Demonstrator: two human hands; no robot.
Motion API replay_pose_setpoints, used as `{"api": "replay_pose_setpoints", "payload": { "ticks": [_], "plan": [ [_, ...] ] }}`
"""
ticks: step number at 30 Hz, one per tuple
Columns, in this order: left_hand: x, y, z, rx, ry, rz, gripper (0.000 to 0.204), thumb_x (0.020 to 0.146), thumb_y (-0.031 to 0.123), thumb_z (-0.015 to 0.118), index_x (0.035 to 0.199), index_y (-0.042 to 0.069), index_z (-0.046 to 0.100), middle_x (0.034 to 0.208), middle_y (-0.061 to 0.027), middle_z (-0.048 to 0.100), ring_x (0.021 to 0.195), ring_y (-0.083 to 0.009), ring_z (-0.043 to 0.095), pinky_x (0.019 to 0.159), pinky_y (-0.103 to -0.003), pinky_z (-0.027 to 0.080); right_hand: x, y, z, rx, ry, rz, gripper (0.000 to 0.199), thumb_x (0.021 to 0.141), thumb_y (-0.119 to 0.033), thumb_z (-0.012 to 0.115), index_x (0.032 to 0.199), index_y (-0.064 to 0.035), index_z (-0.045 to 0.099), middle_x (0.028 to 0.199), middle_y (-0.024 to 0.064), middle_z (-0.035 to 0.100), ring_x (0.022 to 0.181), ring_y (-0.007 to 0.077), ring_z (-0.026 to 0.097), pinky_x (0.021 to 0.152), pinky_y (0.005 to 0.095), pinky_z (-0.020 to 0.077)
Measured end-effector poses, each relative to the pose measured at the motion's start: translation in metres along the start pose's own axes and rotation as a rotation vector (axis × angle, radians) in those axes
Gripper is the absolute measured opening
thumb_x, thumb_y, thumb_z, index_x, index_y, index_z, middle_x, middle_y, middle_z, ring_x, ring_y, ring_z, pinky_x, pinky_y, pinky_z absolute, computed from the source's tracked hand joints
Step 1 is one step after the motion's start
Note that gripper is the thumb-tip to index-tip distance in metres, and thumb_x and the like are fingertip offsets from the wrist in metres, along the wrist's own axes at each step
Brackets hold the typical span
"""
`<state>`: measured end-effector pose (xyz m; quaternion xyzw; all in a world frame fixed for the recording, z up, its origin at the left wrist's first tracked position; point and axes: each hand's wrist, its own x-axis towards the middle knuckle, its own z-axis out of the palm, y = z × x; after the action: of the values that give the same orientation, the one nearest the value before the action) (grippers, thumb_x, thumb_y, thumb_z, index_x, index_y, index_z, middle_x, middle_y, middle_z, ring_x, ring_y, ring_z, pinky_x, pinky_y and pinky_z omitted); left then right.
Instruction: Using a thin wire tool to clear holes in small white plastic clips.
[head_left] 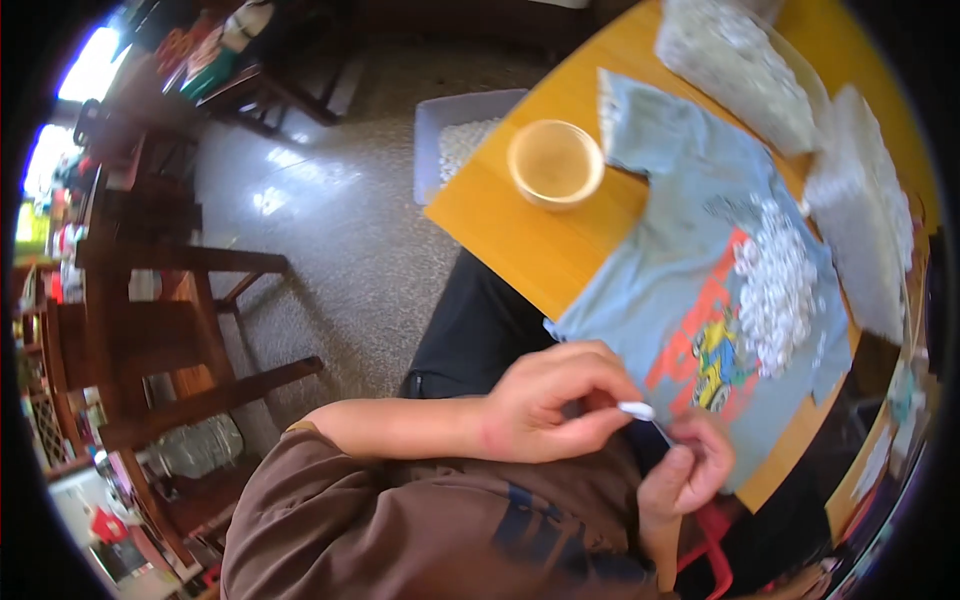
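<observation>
— White, small, capsule-shaped: the plastic piece [636,409], pinched at the fingertips of the left hand [545,405], low over the lap, just off the near edge of the wooden surface [520,235].

— And the right hand [685,470]?

— Curled close beneath, fingers bent inward, touching or nearly touching the same piece from the other end. Grip there too hidden to call: cannot tell whether closed on anything. Something thin and dark between the two hands, too blurred to name.

— Left grip, then?

— Nearly closed, thumb against forefinger, only the piece between. Held that way probably for fine work, both hands brought together near the body for steadiness.

— Where from, the piece?

— Likely from the heap of white pieces [775,285] piled on a grey-blue printed T-shirt [690,250], spread flat over the surface, seemingly as a mat against rolling or scattering.

— Anything else nearby?

— A round beige bowl [555,163] left of the shirt, apparently empty, within easy reach. Clear bags of white pieces [740,60] at the far side. A grey tray [450,140] of more on the floor beyond the surface edge. Dark wooden chairs [160,330] off to the left.
</observation>
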<state>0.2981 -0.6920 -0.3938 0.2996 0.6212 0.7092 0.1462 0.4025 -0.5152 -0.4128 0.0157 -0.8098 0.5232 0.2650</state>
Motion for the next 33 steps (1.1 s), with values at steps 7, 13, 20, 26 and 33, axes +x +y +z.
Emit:
{"api": "replay_pose_setpoints", "payload": {
  "ticks": [7, 13, 20, 26, 33],
  "plan": [
    [-0.025, -0.010, -0.106, -0.138, 0.924, -0.108, 0.012, 0.085, 0.004, 0.052, 0.095, -0.002, 0.049, 0.072, -0.0042, 0.053, 0.054, -0.0063, 0.047, 0.048, -0.019, 0.037, 0.011, 0.019, -0.031, -0.191, 0.147, 0.131, 0.017, 0.091, -0.013, 0.041, 0.097, 0.0022, 0.045, 0.081, 0.0055, 0.046, 0.072, 0.0131, 0.042, 0.077, 0.0283, 0.0393],
    [0.009, -0.085, -0.188, -0.027, 0.969, -0.216, 0.020, 0.086, 0.012, 0.052, 0.101, -0.001, 0.052, 0.077, -0.0036, 0.054, 0.061, -0.0087, 0.050, 0.055, -0.022, 0.041, 0.000, 0.017, -0.034, -0.294, 0.244, 0.271, 0.017, 0.090, -0.009, 0.043, 0.102, 0.0022, 0.048, 0.091, 0.0057, 0.050, 0.078, 0.0113, 0.046, 0.076, 0.0249, 0.0400],
    [0.012, -0.067, -0.180, 0.125, 1.011, -0.026, 0.024, 0.087, 0.006, 0.049, 0.110, 0.002, 0.051, 0.098, -0.0071, 0.058, 0.064, -0.0077, 0.048, 0.057, -0.020, 0.039, 0.015, 0.015, -0.022, -0.152, 0.151, 0.272, 0.014, 0.085, 0.000, 0.049, 0.098, 0.0019, 0.052, 0.094, 0.0070, 0.050, 0.082, 0.0116, 0.047, 0.075, 0.0232, 0.0395],
    [0.026, -0.019, -0.079, 0.186, 0.808, 0.303, 0.019, 0.087, 0.004, 0.048, 0.105, -0.001, 0.052, 0.092, -0.0101, 0.056, 0.059, -0.0085, 0.046, 0.054, -0.019, 0.037, 0.005, 0.027, -0.041, -0.150, 0.150, 0.267, 0.013, 0.084, 0.000, 0.052, 0.097, 0.0015, 0.052, 0.092, 0.0077, 0.049, 0.082, 0.0120, 0.047, 0.074, 0.0229, 0.0395],
    [0.081, -0.014, 0.038, 0.533, -0.173, 0.113, 0.016, 0.075, -0.006, 0.059, 0.090, -0.001, 0.058, 0.077, -0.0102, 0.055, 0.064, -0.0160, 0.055, 0.054, -0.026, 0.044, 0.006, 0.029, -0.043, -0.175, 0.216, 0.237, 0.012, 0.076, 0.001, 0.061, 0.088, -0.0006, 0.060, 0.079, 0.0097, 0.059, 0.069, 0.0217, 0.055, 0.061, 0.0288, 0.0425]
  ]
}}
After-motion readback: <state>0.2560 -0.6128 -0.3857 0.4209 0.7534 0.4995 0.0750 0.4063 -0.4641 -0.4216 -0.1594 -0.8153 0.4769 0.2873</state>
